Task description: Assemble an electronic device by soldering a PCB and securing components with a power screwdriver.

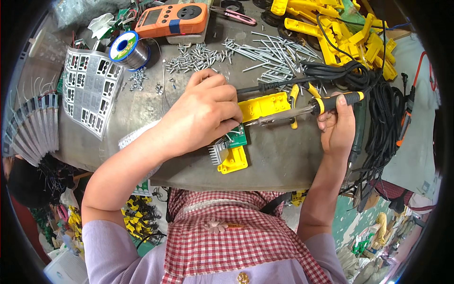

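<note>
Circuit board [240, 138] lies toward the counter's [279, 165] near edge in the head view. My right hand's [338, 125] fingers clamp the soldering iron [338, 101]; whether my left hand's [203, 109] grip anything, I can't tell. I'd brace the board, touching briefly.

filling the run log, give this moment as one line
left hand: at green circuit board | right hand: holding soldering iron | tip: near board, contact unclear | nearby: orange meter
</note>
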Available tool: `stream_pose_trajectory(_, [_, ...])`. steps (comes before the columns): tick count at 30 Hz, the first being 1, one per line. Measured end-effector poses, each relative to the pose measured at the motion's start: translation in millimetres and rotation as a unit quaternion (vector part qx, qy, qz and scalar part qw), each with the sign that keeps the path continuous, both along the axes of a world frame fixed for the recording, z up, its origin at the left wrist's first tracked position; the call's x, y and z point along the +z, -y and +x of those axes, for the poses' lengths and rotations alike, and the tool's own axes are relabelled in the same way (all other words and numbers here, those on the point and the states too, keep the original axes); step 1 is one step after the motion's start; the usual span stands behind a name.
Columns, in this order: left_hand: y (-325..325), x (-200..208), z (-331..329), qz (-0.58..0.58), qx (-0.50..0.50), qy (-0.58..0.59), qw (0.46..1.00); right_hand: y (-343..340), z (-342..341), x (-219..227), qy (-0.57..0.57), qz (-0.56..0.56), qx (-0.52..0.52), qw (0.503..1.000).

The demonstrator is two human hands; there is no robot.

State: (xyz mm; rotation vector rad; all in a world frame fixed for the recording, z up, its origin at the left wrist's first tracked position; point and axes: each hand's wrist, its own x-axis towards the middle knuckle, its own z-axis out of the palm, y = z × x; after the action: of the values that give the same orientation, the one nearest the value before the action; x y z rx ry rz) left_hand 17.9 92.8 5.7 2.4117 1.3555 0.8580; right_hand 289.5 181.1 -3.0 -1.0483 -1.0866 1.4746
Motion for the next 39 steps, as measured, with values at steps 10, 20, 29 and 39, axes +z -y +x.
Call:
stream_pose_trajectory(10, [7.5,-3.0,0.7,0.009,-0.003,0.012,1.0,-45.1,-19.6,39.6,0.011,0.214,-0.017,0.977])
stream_pose_trajectory(20, [7.7,-0.8,-0.5,0.008,-0.009,0.023,1.0,-136.6,-151.8,51.8,0.181,0.449,-0.025,0.875])
stream_pose_trajectory(29, [4.5,-1.3,-0.8,0.005,-0.007,0.021,1.0,-130.9,-104.5,40.1,0.558,0.331,0.188,0.737])
stream_pose_trajectory(39, [6.3,-0.5,-1.4,0.006,0.001,0.01,1.0,-53.7,-5.2,52.8,0.579,0.043,0.104,0.808])
